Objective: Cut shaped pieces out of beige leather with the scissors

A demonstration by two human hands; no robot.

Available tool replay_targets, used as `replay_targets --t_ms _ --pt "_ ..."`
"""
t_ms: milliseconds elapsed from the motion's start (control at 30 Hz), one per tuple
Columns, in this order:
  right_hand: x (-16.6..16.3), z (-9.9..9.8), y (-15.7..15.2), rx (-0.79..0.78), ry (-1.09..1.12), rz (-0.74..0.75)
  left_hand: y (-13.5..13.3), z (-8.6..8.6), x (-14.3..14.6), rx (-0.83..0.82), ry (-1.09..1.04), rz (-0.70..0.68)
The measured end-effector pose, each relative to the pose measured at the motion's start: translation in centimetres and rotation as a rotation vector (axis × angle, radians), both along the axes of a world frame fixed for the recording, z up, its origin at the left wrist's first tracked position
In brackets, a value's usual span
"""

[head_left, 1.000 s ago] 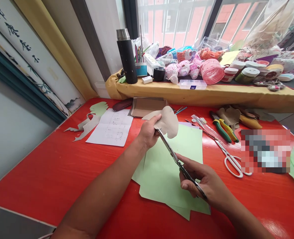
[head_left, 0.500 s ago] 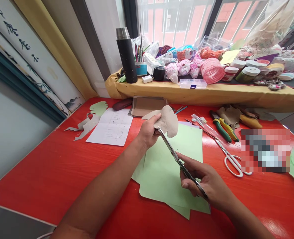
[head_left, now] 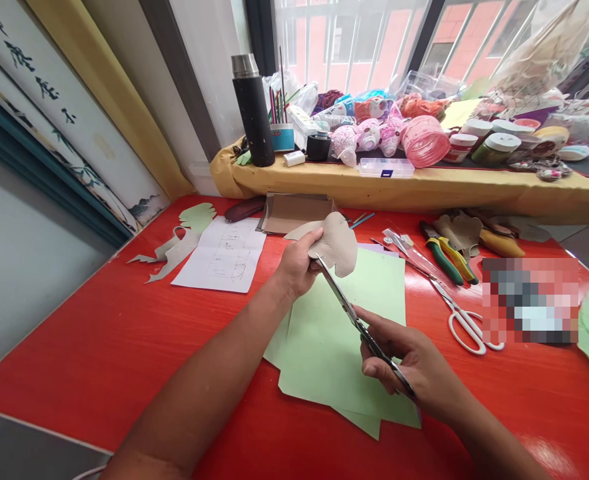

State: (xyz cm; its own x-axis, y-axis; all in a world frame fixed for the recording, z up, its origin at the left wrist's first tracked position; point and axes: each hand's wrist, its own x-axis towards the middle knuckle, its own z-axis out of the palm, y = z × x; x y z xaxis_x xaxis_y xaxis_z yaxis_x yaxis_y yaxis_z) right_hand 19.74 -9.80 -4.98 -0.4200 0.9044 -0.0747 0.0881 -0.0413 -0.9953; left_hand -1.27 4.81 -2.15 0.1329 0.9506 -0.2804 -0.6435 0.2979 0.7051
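My left hand [head_left: 300,262] pinches a beige piece of leather [head_left: 338,245] with rounded, lobed edges, holding it up over the table. In my right hand [head_left: 399,360] is a pair of dark metal scissors [head_left: 343,303], angled up and to the left. The blade tips meet the leather's lower left edge, close to my left fingers. Whether the blades are fully closed is hard to see. Beneath both hands lie overlapping light green sheets [head_left: 334,367] on the red table [head_left: 124,360].
White-handled scissors [head_left: 467,327], pliers [head_left: 449,257] and a blurred-out item [head_left: 529,303] lie at the right. Leather scraps [head_left: 172,252], a sheet with drawn lines [head_left: 219,257] and brown boards [head_left: 297,215] lie left and behind. A black thermos [head_left: 253,113] stands on the crowded sill.
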Motion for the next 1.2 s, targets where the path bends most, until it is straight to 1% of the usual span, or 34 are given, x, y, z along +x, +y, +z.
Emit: replay_targets --t_ms 133,233,400,467,567,767,1033,1200 --pt "0.1 -0.3 0.0 0.009 -0.007 0.0 0.0 0.0 0.0 -0.011 0.0 0.009" --pt "0.0 -0.2 0.1 0.008 -0.013 -0.007 0.0 -0.1 -0.1 -0.014 -0.006 0.008" --pt "-0.4 1.1 0.2 -0.009 -0.056 -0.022 0.1 -0.4 -0.1 -0.003 -0.034 0.004" --pt "-0.5 1.7 0.2 -0.04 -0.088 -0.01 0.2 -0.6 -0.1 0.005 -0.037 -0.002" --pt "-0.7 2.2 0.1 -0.057 -0.098 -0.011 0.2 -0.9 -0.2 0.015 -0.041 -0.009" --pt "-0.7 2.1 0.2 -0.07 -0.096 -0.019 0.3 -1.2 -0.2 0.002 -0.022 0.005" --pt "-0.9 2.3 0.0 -0.092 -0.108 -0.023 0.3 -0.9 0.0 0.009 -0.004 0.04" --pt "-0.7 2.3 0.0 -0.074 -0.13 -0.028 0.3 -0.8 -0.1 0.004 -0.012 0.054"
